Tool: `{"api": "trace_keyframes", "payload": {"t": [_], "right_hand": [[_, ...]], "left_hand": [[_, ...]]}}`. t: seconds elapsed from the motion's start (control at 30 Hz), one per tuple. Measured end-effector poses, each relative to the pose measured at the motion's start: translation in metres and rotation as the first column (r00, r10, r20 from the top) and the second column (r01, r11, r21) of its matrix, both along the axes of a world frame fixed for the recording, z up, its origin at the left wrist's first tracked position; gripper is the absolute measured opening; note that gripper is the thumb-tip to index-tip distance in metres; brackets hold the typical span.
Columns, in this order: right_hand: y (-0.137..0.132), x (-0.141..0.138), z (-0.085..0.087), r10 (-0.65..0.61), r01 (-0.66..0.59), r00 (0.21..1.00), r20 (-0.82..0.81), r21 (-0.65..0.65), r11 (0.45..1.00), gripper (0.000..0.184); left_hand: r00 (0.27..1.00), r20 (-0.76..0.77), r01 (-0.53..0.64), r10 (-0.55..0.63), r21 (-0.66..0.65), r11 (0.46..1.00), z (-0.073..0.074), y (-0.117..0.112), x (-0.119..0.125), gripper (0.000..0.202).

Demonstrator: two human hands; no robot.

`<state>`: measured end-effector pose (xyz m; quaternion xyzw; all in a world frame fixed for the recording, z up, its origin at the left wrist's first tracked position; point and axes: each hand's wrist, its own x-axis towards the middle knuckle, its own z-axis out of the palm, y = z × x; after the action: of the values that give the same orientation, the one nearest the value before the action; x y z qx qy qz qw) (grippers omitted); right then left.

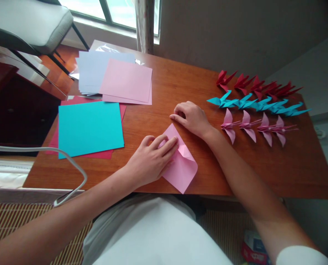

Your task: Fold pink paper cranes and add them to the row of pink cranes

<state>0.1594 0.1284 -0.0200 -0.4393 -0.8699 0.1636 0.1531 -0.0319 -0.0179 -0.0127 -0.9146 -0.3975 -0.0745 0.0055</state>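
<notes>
Now your left hand (153, 160) lies open on the partly folded pink sheet (184, 173), near middle; your right hand (193, 117) curls beside its far corner, how closed I cannot tell. Red birds (257, 87), blue birds (263, 105) and pink birds (265, 128) look finished at right; flat sheets (90, 129) wait left.

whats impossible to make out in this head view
Pink sheet: head view, part hidden under the left hand.
Red paper: head view, mostly covered by the turquoise paper.
Chair: cut off by the head view's left edge.
Floor package: head view, bottom edge cuts it, print too blurred.
</notes>
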Motion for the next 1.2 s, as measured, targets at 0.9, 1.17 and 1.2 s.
{"api": "trace_keyframes", "payload": {"t": [0.9, 1.17, 1.2], "right_hand": [[-0.049, 0.043, 0.010, 0.073, -0.077, 0.996, -0.045, -0.115, 0.990, 0.020], [-0.051, 0.046, 0.014, 0.132, -0.133, 0.991, -0.017, -0.155, 0.979, 0.020], [-0.050, 0.044, 0.013, 0.115, -0.114, 0.993, -0.004, -0.143, 0.983, 0.019]], "left_hand": [[1.000, 0.020, 0.000, 0.001, -0.041, 0.999, 0.002, 0.000, -0.001, 0.046], [1.000, 0.031, 0.005, -0.004, -0.044, 0.999, 0.000, 0.000, -0.002, 0.049], [1.000, 0.031, 0.005, -0.003, -0.044, 0.999, 0.000, 0.001, -0.002, 0.048]]}}
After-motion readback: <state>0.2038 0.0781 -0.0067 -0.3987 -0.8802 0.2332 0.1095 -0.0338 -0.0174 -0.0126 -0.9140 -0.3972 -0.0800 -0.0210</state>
